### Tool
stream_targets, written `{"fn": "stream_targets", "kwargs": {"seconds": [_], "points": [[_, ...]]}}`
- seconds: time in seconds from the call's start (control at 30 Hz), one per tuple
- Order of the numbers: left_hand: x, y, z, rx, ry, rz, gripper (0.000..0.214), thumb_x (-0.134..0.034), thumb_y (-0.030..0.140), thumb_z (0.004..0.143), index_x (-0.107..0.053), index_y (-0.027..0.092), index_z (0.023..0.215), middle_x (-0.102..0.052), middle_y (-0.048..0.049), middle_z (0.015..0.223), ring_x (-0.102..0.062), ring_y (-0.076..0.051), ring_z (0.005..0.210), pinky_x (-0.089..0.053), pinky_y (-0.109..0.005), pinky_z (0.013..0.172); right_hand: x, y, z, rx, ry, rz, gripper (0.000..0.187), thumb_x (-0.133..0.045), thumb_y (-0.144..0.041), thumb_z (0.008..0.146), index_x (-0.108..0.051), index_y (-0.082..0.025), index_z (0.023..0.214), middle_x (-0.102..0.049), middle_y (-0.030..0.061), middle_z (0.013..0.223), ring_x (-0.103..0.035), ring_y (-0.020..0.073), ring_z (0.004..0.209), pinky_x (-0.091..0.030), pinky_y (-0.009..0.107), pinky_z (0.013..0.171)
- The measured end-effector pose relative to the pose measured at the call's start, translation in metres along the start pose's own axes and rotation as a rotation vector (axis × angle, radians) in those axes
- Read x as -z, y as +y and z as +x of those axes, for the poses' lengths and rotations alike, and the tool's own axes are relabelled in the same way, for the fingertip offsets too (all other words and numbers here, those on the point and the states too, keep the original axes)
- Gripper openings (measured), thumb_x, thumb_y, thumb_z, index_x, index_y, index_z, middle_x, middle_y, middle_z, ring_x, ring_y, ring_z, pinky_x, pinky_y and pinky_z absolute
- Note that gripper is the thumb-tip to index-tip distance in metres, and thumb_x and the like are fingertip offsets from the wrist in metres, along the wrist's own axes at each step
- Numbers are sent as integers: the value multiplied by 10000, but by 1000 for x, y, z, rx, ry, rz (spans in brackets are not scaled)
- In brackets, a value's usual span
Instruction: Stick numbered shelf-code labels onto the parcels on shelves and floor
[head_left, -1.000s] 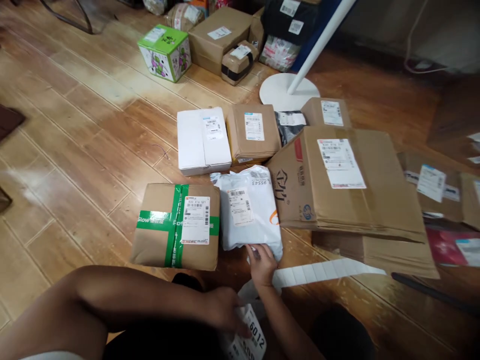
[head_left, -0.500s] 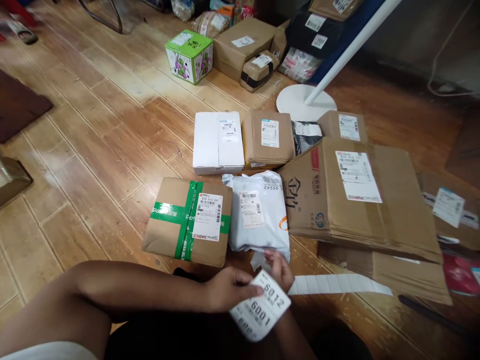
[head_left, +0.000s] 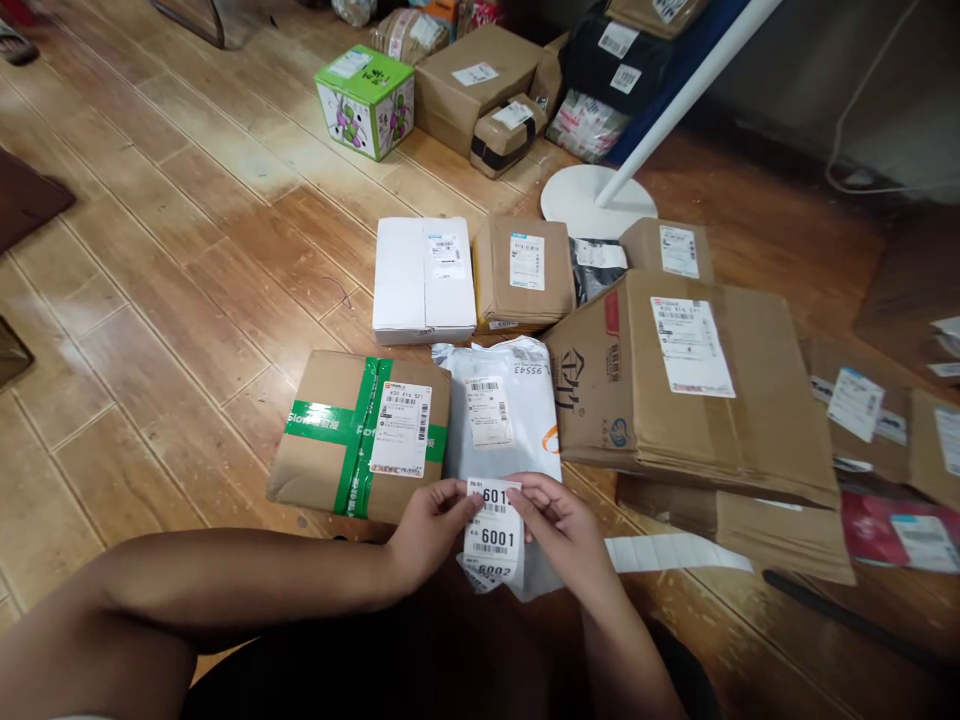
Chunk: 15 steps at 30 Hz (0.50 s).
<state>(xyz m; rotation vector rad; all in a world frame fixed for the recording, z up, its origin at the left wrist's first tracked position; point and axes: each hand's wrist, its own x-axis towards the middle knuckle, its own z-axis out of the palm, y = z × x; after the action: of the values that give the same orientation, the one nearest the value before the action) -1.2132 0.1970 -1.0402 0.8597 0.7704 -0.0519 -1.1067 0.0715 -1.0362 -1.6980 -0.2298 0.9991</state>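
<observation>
My left hand (head_left: 426, 528) pinches the upper left edge of a strip of printed number labels (head_left: 493, 552). My right hand (head_left: 564, 528) grips its upper right edge, thumb over the top number. The numbers 6001 and 6002 can be read below it, and the strip's lower end curls. Just beyond lies a white plastic mailer bag (head_left: 529, 410) with an address label, its near part partly behind the hands and strip. A cardboard box with green tape (head_left: 319, 465) sits by my left hand. To the right, a large cardboard box (head_left: 757, 350) lies beside the bag.
Behind the bag stand a white box (head_left: 401, 275), a brown box (head_left: 491, 265) and a black parcel (head_left: 592, 285). A white pole base (head_left: 562, 195) is further back, near a green box (head_left: 375, 85) and stacked parcels. A blank label strip (head_left: 675, 553) lies on the floor, right.
The label strip has turned from slanted to nearly upright and risen slightly over the bag. My right hand has come up from the bag's near edge to its upper right side.
</observation>
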Motion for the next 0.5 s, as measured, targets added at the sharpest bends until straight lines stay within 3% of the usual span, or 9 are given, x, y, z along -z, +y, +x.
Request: {"fn": "stream_targets", "kwargs": {"seconds": [0.1, 0.37, 0.5], "points": [[2, 4, 0, 29, 36, 82, 434, -723, 546, 630, -633, 124, 681, -580, 5, 590, -490, -109, 561, -389, -224, 544, 2, 5, 2, -1, 14, 7, 353, -656, -466, 754, -646, -163, 936, -643, 31, 705, -533, 105, 554, -419, 187, 447], [0, 4, 1, 23, 50, 160, 455, -687, 582, 640, -599, 136, 652, -541, 20, 574, -453, -105, 558, -355, -221, 532, 7, 7, 3, -2, 17, -33, 330, -652, -465, 761, -647, -175, 919, -667, 49, 756, -562, 129, 608, -421, 199, 455], [1, 2, 2, 24, 39, 182, 463, -668, 597, 652, -571, 144, 654, -516, 29, 567, -441, -103, 552, -342, -222, 524, 7, 6, 3, 35, 10, -56, 300, -683, -443, 737, -647, -177, 869, -662, 42, 750, -591, 145, 663, -462, 228, 543]]}}
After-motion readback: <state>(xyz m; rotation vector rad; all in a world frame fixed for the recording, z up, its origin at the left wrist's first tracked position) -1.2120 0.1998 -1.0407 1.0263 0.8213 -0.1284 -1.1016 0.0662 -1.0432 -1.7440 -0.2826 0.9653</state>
